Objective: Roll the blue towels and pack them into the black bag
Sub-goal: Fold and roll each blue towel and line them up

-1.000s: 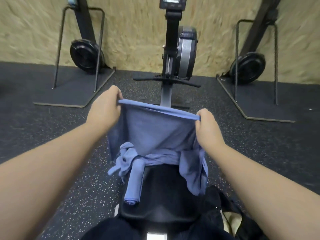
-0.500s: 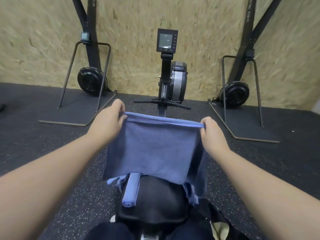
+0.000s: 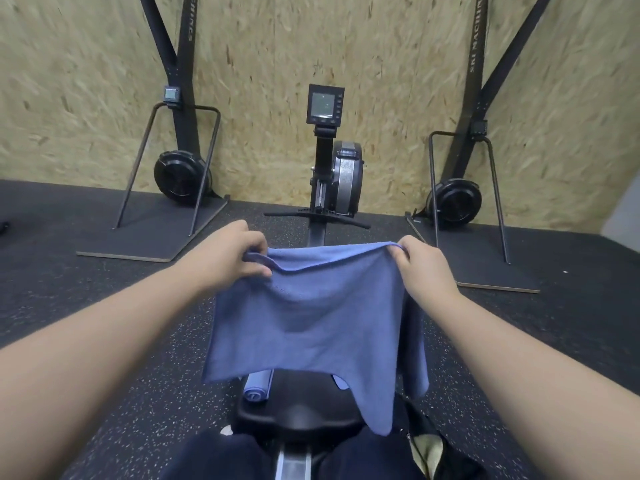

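Blue towel point(image 3: 308, 320): centre frame, held spread in the air by its top corners, now hanging clear of the seat where a second ago its lower end lay bunched there; judged ready to fold for rolling. Left hand point(image 3: 225, 254) and right hand point(image 3: 424, 268): each pinching a corner. Rolled towel point(image 3: 256, 388): on black seat point(image 3: 298, 417), below. Black bag point(image 3: 426, 448): lower right, open.

bare forearms, dark navy trousers point(image 3: 221, 459)
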The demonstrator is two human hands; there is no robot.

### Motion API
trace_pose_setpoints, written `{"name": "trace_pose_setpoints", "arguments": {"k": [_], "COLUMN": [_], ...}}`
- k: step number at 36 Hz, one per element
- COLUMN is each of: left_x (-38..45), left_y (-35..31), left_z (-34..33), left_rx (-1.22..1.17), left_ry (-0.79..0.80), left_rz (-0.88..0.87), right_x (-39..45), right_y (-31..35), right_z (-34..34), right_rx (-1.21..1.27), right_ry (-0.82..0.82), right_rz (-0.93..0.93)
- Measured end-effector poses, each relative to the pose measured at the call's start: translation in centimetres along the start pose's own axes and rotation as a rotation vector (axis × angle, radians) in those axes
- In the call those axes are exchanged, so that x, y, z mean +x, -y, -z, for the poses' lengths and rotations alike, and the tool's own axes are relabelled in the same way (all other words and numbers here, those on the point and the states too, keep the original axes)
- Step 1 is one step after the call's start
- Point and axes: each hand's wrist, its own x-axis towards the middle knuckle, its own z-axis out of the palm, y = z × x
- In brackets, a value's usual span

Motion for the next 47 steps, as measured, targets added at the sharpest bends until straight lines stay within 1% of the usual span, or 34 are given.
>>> {"name": "trace_pose_setpoints", "arguments": {"k": [2, 6, 9, 11, 14, 17, 20, 24, 27, 30, 34, 38, 47], "left_x": [-0.6, -1.9, -2.4, -2.5, -2.5, -3.0, -4.0, -5.2, -5.8, -6.4, -7.4, -8.4, -10.1], "left_y": [0.0, -0.7, -2.2, -3.4, -5.5, -7.8, -9.9, -11.3, -11.6, -11.5, -10.9, -10.1, -7.7], "left_z": [0.4, 1.2, 1.3, 1.1, 0.8, 0.6, 0.3, -0.1, -0.2, -0.2, 0.2, 0.8, 2.5], "left_rx": [-0.001, -0.064, -0.108, -0.152, -0.253, -0.361, -0.452, -0.380, -0.261, -0.261, -0.389, -0.515, -0.631], "left_ry": [-0.014, -0.102, -0.144, -0.135, -0.123, -0.109, -0.050, 0.013, -0.020, -0.080, -0.130, -0.193, -0.383], "left_rz": [0.022, 0.046, 0.109, 0.144, 0.133, 0.089, 0.057, 0.065, 0.092, 0.095, 0.091, 0.086, 0.127], "right_x": [-0.9, -2.7, -3.8, -4.2, -4.6, -5.3, -6.1, -7.4, -8.7, -9.7, -10.5, -11.3, -12.5], "right_y": [-0.2, 0.2, 1.2, 2.2, 4.2, 6.1, 7.4, 8.7, 9.2, 9.1, 8.6, 7.6, 4.1], "right_z": [0.5, 1.2, 1.2, 1.2, 1.4, 1.6, 1.9, 2.2, 2.0, 1.5, 0.6, -0.8, -3.9], "right_rx": [-0.007, -0.062, -0.071, -0.038, 0.053, 0.149, 0.277, 0.385, 0.443, 0.504, 0.455, 0.422, 0.337], "right_ry": [0.010, 0.032, 0.058, 0.084, 0.124, 0.110, 0.086, 0.168, 0.217, 0.214, 0.157, 0.172, 0.177], "right_rz": [0.003, 0.024, 0.063, 0.076, 0.082, 0.108, 0.151, 0.217, 0.242, 0.224, 0.195, 0.102, -0.039]}}
